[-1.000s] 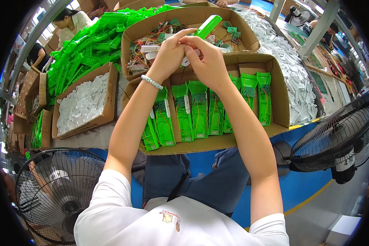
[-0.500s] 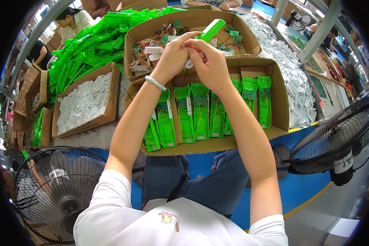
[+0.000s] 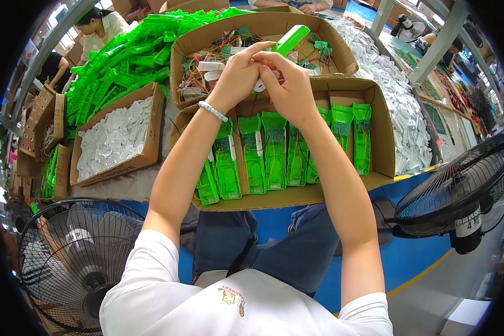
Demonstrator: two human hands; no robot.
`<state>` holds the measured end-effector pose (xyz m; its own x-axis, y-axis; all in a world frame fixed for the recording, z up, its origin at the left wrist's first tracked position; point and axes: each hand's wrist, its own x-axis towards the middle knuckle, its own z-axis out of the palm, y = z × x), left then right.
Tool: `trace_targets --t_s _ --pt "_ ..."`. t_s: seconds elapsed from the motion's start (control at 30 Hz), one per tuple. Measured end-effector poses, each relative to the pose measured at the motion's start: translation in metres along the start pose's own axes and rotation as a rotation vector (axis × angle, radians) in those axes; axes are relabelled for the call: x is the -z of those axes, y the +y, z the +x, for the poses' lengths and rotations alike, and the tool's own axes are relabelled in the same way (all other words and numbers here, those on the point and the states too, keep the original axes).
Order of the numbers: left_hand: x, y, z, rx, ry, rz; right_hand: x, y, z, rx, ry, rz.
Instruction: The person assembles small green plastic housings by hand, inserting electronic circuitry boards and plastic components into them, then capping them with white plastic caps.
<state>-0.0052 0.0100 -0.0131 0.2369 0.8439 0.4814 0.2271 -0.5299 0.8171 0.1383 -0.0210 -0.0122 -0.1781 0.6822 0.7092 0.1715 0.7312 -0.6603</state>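
Observation:
Both my hands are closed around one green plastic housing [image 3: 292, 40], held above the cardboard boxes; its green end sticks out past my fingers to the upper right. My left hand [image 3: 242, 71], with a beaded bracelet at the wrist, grips it from the left. From the right, my right hand [image 3: 288, 84] has its fingers and thumb curled on it. A small white piece [image 3: 259, 85] shows under my fingers, partly hidden. Below, in the near box [image 3: 378, 168], several green housings [image 3: 274, 148] with circuit boards and wires stand in a row.
The far box [image 3: 341, 53] contains wired circuit boards and white parts. Green shells [image 3: 117, 67] are heaped at left, beside a box of white pieces [image 3: 115, 140]. More white parts [image 3: 395, 106] lie at right. Fans [image 3: 81, 263] [image 3: 456, 193] stand on both sides. Other people work beyond.
My hands and the green housing stay nearly in place, with only a very slight shift. The rest of the scene looks the same.

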Motion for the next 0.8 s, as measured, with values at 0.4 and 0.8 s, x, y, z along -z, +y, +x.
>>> trace_targets --t_s 0.4,0.8 --pt "0.000 0.002 -0.001 -0.018 0.005 0.005 0.003 -0.003 0.002 0.059 -0.029 -0.097" --pt "0.000 0.005 -0.002 0.003 0.025 0.025 0.005 -0.013 0.001 0.112 -0.036 -0.214"
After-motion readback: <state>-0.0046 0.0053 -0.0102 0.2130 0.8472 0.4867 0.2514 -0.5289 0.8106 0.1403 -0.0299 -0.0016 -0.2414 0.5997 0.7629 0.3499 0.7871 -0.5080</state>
